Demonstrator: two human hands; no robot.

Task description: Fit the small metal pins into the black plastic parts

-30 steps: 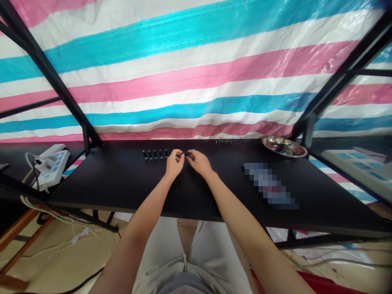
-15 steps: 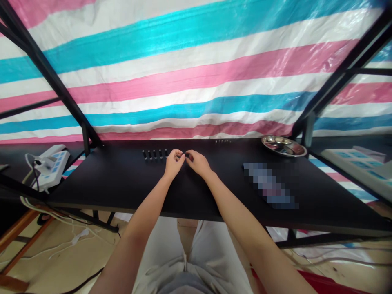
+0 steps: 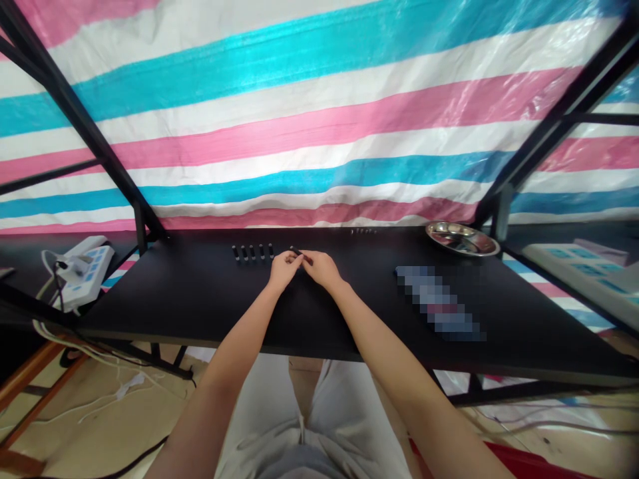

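Note:
My left hand and my right hand meet over the middle of the black table. Their fingers close round a small black cylinder, whose dark end shows above the fingertips; it leans to the left, and the rest is covered by my fingers. Just left of my left hand, several similar black cylinders with pale ends stand in a row. Near the back edge, right of my hands, lie several tiny shiny pieces, too small to name.
A divided metal plate sits at the back right. In front of it lies a blurred-out bluish object. White power strips with cables are at the left. Black frame posts slope at both sides, before a striped plastic sheet.
The black cylinder has turned between my fingers, and its end now sticks up more plainly. My hands have shifted only slightly. The row at the left is unchanged.

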